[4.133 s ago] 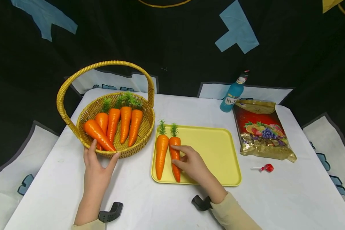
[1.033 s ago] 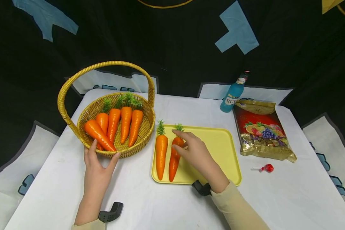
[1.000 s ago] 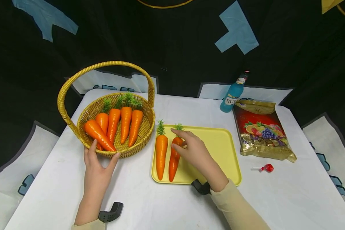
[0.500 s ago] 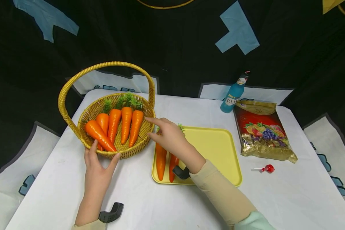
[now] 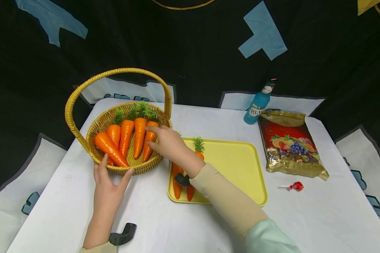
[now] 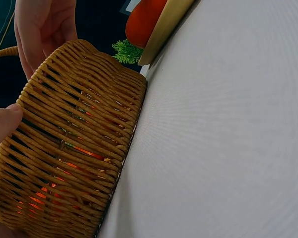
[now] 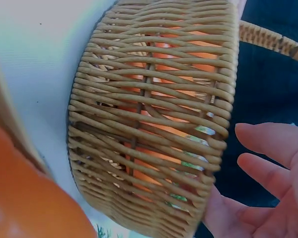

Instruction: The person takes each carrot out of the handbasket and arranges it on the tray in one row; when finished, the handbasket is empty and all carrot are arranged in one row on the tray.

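The yellow wicker basket (image 5: 149,166) holds several orange carrots with green tops. My left hand (image 5: 109,189) holds its near rim, the thumb (image 6: 5,121) against the outer wall. My right hand (image 5: 171,144) reaches over the basket's right rim, thumb and forefinger spread beside the rightmost carrot (image 5: 147,153) and partly covering it. In the right wrist view the fingers (image 7: 268,139) are apart above the rim; contact with the carrot cannot be made out. Two more carrots, a left one (image 5: 177,191) and a right one (image 5: 190,194), lie on the yellow tray (image 5: 234,168), partly hidden by my right arm.
A blue bottle (image 5: 257,107) stands at the back right, against a red and gold candy bag (image 5: 291,144). A red lollipop (image 5: 297,186) lies in front of the bag. The basket's tall handle (image 5: 120,71) arches above it.
The right carrot on the tray got turned slightly under my right hand. That hand then left it and moved left to the basket, without a carrot. My left hand stayed on the rim.
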Available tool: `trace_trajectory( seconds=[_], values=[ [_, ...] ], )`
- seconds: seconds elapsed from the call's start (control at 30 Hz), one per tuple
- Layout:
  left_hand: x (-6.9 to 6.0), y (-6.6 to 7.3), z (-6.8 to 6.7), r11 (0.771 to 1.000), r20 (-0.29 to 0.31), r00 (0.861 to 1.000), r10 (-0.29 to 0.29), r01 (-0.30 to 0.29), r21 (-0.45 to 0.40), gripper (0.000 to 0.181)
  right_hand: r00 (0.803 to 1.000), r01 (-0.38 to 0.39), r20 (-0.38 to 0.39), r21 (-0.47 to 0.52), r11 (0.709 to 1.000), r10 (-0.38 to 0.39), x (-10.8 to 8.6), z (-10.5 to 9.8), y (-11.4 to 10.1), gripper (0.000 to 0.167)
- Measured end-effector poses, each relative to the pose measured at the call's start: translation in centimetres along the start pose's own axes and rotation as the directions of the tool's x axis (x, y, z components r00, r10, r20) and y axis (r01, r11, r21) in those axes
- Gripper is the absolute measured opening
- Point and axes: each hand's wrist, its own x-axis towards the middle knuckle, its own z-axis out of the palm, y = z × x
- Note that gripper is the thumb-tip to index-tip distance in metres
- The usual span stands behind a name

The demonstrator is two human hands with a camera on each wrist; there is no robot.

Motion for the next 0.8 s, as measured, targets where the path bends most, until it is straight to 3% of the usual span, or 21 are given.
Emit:
trace_trajectory(
  seconds=[0.2, 0.6, 0.8],
  values=[
    [0.0, -0.1, 0.0, 1.000, -0.003, 1.000, -0.002, 0.002, 0.003, 0.093, 0.999, -0.016, 0.037, -0.086, 0.996, 0.019, 1.3, 1.2, -0.5, 0.051],
    [-0.1, -0.2, 0.0, 1.000, 0.002, 1.000, -0.006, 0.006, -0.008, 0.092, 0.995, -0.039, 0.091, -0.120, 0.992, 0.050, 2.9, 2.4, -0.7, 0.049],
    [0.0, -0.2, 0.0, 1.000, -0.005, 1.000, 0.002, -0.002, -0.005, 0.092, 0.993, -0.026, 0.106, -0.157, 0.987, 0.043, 3.8, 2.9, -0.8, 0.038]
  ],
)
